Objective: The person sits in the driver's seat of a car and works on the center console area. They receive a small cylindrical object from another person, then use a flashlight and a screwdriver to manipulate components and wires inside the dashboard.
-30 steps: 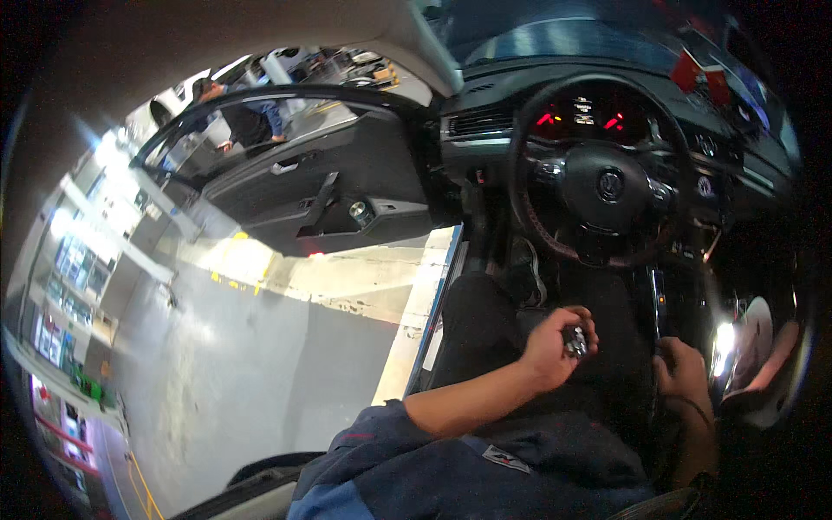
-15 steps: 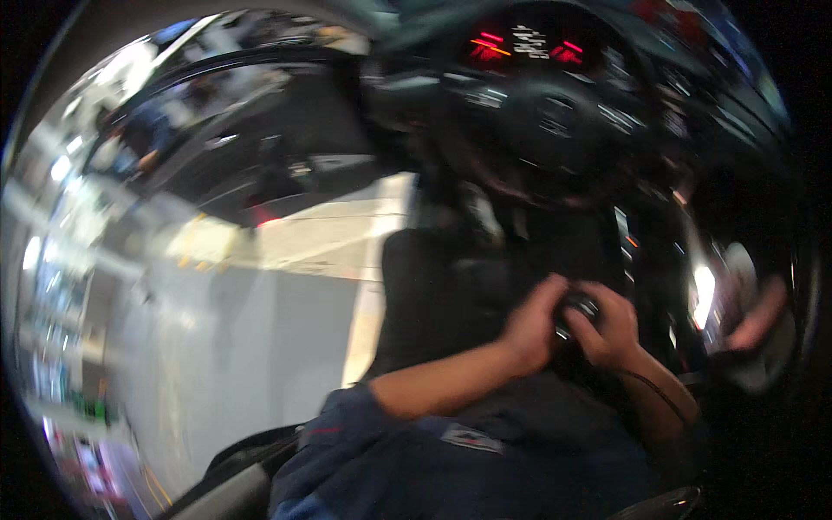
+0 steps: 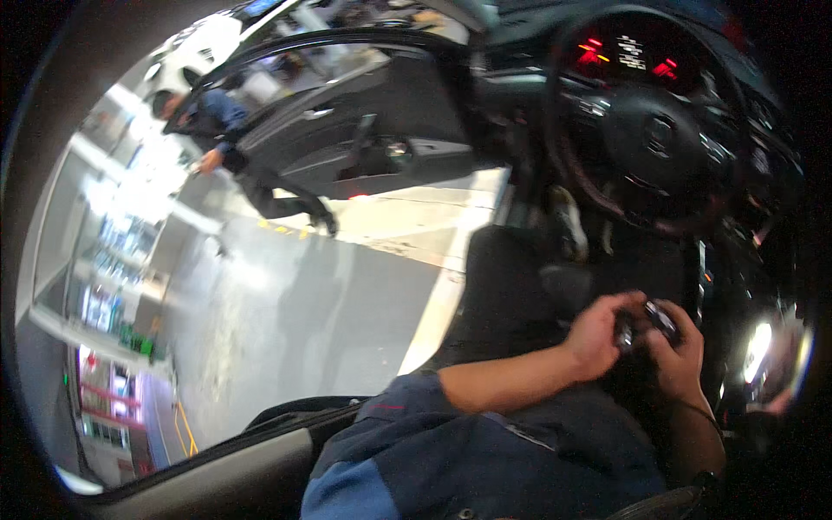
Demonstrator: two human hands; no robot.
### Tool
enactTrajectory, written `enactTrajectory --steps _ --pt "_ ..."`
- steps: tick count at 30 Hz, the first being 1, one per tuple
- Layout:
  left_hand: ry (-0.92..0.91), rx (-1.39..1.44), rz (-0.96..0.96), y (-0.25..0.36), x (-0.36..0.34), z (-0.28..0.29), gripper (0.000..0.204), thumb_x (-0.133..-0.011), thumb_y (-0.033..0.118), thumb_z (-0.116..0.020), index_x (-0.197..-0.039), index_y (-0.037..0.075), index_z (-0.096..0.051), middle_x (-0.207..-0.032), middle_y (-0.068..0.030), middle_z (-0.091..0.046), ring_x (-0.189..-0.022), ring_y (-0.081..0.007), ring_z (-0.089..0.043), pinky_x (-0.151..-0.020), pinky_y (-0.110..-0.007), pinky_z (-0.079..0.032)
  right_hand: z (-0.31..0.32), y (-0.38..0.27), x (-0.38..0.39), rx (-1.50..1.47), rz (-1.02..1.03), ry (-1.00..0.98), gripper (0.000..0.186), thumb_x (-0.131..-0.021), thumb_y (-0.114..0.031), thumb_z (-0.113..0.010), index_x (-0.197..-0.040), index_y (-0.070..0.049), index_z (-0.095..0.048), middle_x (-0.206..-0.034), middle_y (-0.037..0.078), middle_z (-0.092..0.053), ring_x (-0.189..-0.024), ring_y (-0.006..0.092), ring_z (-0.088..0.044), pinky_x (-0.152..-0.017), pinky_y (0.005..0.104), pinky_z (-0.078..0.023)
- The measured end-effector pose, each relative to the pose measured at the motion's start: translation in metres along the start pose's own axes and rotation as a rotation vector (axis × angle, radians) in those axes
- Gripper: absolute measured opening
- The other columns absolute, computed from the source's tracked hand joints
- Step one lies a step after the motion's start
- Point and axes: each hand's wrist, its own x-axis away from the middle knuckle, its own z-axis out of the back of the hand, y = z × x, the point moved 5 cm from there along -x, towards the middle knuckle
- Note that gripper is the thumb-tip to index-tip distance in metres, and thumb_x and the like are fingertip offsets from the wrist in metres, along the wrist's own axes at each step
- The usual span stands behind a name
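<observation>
My left hand (image 3: 596,336) and my right hand (image 3: 681,355) are close together above my lap. The left one is closed around a small dark, rounded piece (image 3: 624,331). Between the fingers and thumb of the right is a small glossy black piece (image 3: 663,319) with a shiny edge, about the size of a car key fob. A narrow gap separates the two pieces; their exact kind is too small to make out. Beyond my hands is the black steering wheel (image 3: 656,143), untouched.
The driver's door (image 3: 347,139) stands wide open at the left. Outside it, a person in dark clothes (image 3: 217,121) is on the grey floor (image 3: 329,329). Lit gauges (image 3: 631,56) show behind the wheel. A bright reflection lies on the right.
My hands were clasped around one dark thing; now they are slightly apart, with a dark piece in each. The view has swung left, and the person outside shows more fully.
</observation>
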Motion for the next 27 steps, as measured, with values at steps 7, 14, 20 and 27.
enactTrajectory --steps 7,14,20,27 --pt "0.005 -0.010 0.004 0.003 -0.004 0.011 0.038 -0.107 0.033 -0.039 -0.129 0.007 -0.057 -0.122 -0.0088 -0.063 -0.112 -0.0231 -0.064 -0.100 -0.040 -0.052 0.002 0.019 -0.008 -0.016 -0.047 0.010 0.051 -0.089 -0.020 -0.072 -0.133 0.000 -0.057 -0.105 0.003 -0.065 -0.069 0.0045 -0.053 -0.058 0.0202 -0.043" --pt "0.001 -0.020 0.038 0.001 -0.008 0.010 0.037 -0.108 0.035 -0.039 -0.128 0.009 -0.058 -0.118 -0.0079 -0.063 -0.113 -0.0217 -0.063 -0.100 -0.038 -0.053 0.009 0.023 -0.009 0.052 -0.052 -0.004 0.052 -0.089 -0.029 -0.074 -0.129 0.001 -0.060 -0.106 0.006 -0.068 -0.090 0.0123 -0.062 -0.081 0.0283 -0.051" --pt "-0.042 0.001 0.042 -0.001 -0.009 0.007 0.036 -0.107 0.036 -0.040 -0.126 0.011 -0.059 -0.117 -0.0076 -0.063 -0.112 -0.0216 -0.062 -0.098 -0.037 -0.053 0.004 0.017 -0.012 -0.055 0.059 -0.010 0.047 -0.091 -0.016 -0.071 -0.131 0.004 -0.058 -0.105 0.005 -0.067 -0.084 0.0084 -0.060 -0.075 0.0230 -0.049" --pt "-0.151 0.243 0.020 0.018 -0.006 -0.005 0.030 -0.105 0.029 -0.044 -0.117 0.007 -0.061 -0.115 -0.0132 -0.065 -0.108 -0.0251 -0.064 -0.096 -0.040 -0.054 0.004 -0.014 -0.012 0.213 0.116 -0.022 0.045 -0.093 -0.025 -0.068 -0.130 0.000 -0.061 -0.114 0.013 -0.070 -0.100 0.0212 -0.068 -0.088 0.0345 -0.055"
